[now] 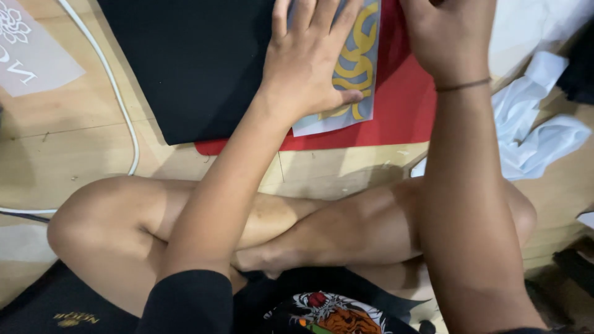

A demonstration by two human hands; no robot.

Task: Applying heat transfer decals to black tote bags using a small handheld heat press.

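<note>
- The transfer sheet (pixel 354 68), a pale film bearing a yellow looping design, is lying flat on the red cloth (pixel 396 111), its lower edge near the cloth's front border and its left edge meeting the black cloth (pixel 192 62).
- The left hand (pixel 309 59) is lying palm-down across the sheet's left part and the black cloth beside it, fingers spread and flat, thumb stretched along the sheet's lower corner. It is gripping nothing.
- The right hand (pixel 448 37) is resting on the red cloth just right of the sheet, a thin cord round the wrist. Its fingers are running out of the top of the view, so I cannot tell whether they are spread or pinching the sheet's edge.
- Judged from its lie, the sheet is already placed on the fabric and is being pressed smooth. The film is not lifting or peeling anywhere visible, so the backing appears to be in place. The upper part of the sheet is out of view.
- The cloths are lying on a wooden floor (pixel 80 142), where the person is sitting cross-legged, bare knees just below the work.
- A white cable (pixel 120 102) is curving down the floor left of the black cloth.
- A second film with a white flower pattern (pixel 31 52) is lying at the far left, well apart.
- Crumpled white paper (pixel 538 133) is lying at the right, near the right forearm.
</note>
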